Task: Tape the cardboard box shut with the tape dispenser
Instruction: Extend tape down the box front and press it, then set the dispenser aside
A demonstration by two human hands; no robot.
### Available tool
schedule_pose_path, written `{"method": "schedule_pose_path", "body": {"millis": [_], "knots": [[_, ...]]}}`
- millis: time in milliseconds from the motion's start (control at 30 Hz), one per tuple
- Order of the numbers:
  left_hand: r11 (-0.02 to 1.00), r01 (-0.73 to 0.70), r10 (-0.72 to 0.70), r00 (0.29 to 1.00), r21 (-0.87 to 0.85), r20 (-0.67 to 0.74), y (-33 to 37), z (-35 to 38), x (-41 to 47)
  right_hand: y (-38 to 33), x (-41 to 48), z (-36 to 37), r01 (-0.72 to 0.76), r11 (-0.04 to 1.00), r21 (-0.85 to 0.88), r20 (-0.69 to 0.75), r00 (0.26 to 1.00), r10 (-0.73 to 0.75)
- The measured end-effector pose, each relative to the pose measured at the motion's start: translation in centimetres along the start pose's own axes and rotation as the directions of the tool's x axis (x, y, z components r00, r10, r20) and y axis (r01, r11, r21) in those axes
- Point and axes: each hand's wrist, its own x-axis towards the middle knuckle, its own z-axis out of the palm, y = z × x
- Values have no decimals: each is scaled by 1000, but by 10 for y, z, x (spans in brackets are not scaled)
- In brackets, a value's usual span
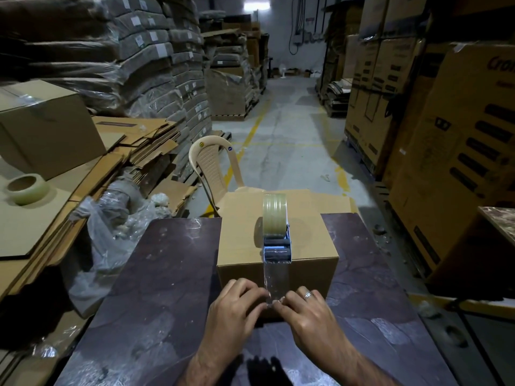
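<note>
A closed brown cardboard box point(239, 232) stands on a dark table point(156, 288). On its top, near the front edge, rests a blue tape dispenser point(276, 243) with a clear tape roll. A strip of clear tape point(274, 280) runs from the dispenser down the box's front face. My left hand point(237, 305) and my right hand point(303, 307) meet at the strip's lower end, fingertips pinching and pressing it against the box front. A ring shows on my right hand.
A beige plastic chair point(211, 168) stands behind the box. To the left lie flat cardboard sheets, a spare tape roll point(25, 189), a sealed box point(47, 126) and crumpled plastic wrap point(111, 218). Tall stacked cartons line the right side, with an aisle between.
</note>
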Motion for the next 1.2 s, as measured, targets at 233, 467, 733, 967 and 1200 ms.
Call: {"method": "schedule_pose_path", "body": {"millis": [233, 467, 733, 967, 1200], "knots": [[998, -57, 58, 998, 33, -23, -3, 3, -1, -1, 1, -4, -9, 1000, 4, -9, 1000, 10], [996, -79, 80, 996, 35, -48, 0, 4, 1, -1, 0, -4, -5, 1000, 10, -21, 1000, 5], [996, -84, 84, 994, 9, -73, -1, 5, 4, -2, -4, -4, -58, 997, 43, 22, 998, 57], [996, 0, -4, 999, -85, -43, -1, 8, 2, -4, 0, -12, -271, 902, 335, 57, 962, 267], [949, 111, -132, 990, -296, -53, -2, 8, 3, -4, 4, -17, -491, 383, 782, 128, 729, 673]]}}
